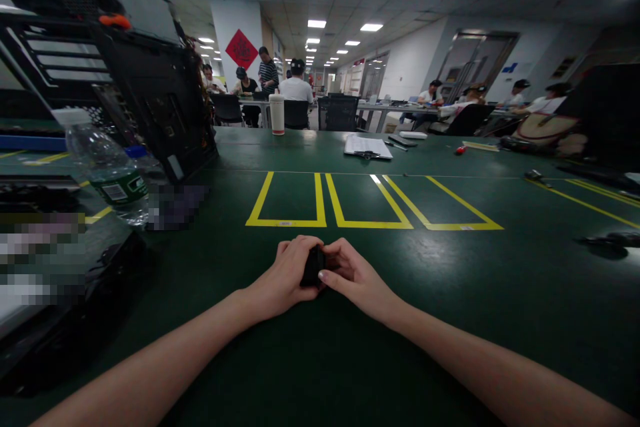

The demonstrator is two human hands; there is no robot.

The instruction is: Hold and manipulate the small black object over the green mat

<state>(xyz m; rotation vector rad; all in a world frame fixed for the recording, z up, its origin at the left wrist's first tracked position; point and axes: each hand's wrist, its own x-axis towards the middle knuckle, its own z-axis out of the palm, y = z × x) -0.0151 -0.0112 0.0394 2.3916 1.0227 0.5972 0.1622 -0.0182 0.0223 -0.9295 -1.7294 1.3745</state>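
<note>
Between my two hands is a small black block-shaped object (313,268), whose exact kind I cannot make out. My left hand (287,273) wraps around its left side, with the thumb low and the fingers over the top. From the right, my right hand (355,277) pinches its edge between thumb and fingertips. Both hands are low over the dark green table, just on the near side of several yellow tape outlines (286,223). Much of the object is hidden by my fingers.
At left stand a black computer case (150,80) and a clear plastic bottle (113,173). A clipboard with paper (367,145) and a white cup (277,115) are at the far side. A dark cable-like item (610,240) lies right. People sit at tables beyond.
</note>
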